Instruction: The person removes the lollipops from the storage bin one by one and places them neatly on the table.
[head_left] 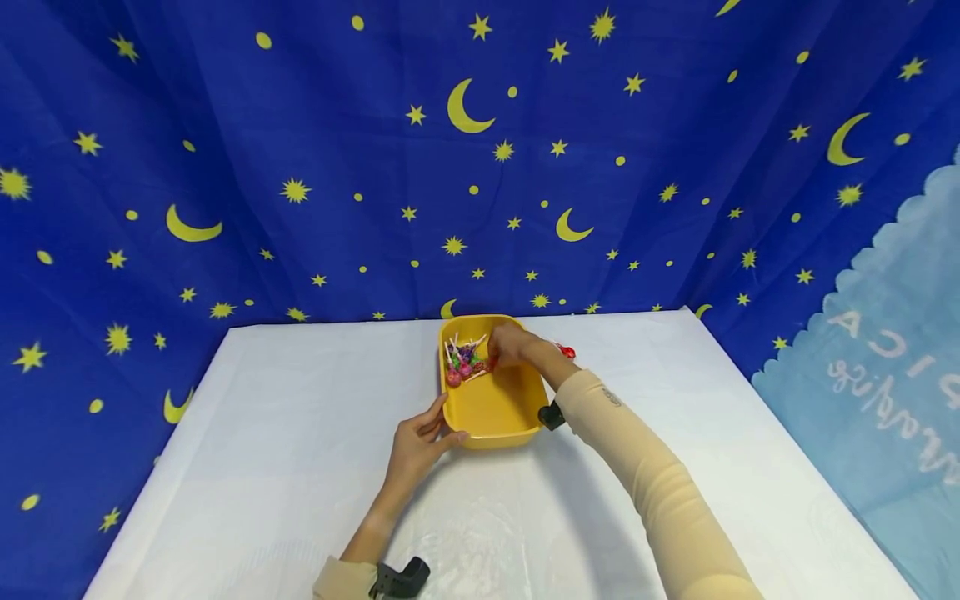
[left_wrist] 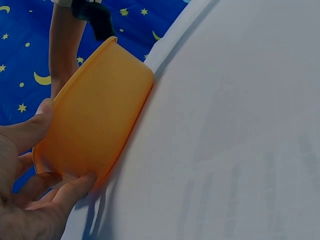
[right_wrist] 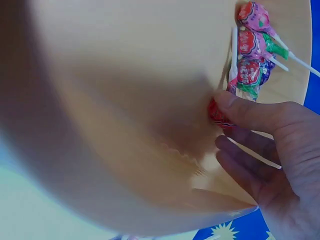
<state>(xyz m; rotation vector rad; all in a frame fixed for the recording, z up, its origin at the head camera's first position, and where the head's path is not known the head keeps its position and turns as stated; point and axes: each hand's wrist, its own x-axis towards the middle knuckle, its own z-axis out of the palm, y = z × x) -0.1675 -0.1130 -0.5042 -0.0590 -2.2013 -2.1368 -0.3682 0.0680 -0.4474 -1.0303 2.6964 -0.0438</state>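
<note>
A yellow plastic basin (head_left: 495,412) stands on the white table. My left hand (head_left: 417,448) grips its near left corner, the thumb at the front wall and the fingers along the left side. In the left wrist view, the fingertips (left_wrist: 89,181) touch the outer wall of the basin (left_wrist: 100,110). My right hand (head_left: 512,346) reaches inside, toward the far end. There it pinches a red-wrapped lollipop (right_wrist: 218,113) between thumb and fingers, close over the basin floor. Several lollipops (head_left: 459,362) in pink, green and purple wrappers lie bunched at the far left of the basin.
Outside the basin, a red-wrapped lollipop (head_left: 567,352) lies on the table (head_left: 322,392) to the right, partly hidden by the right forearm. A blue cloth (head_left: 420,167) with yellow moons and stars hangs behind the table. A light blue cloth (head_left: 885,358) hangs at the right.
</note>
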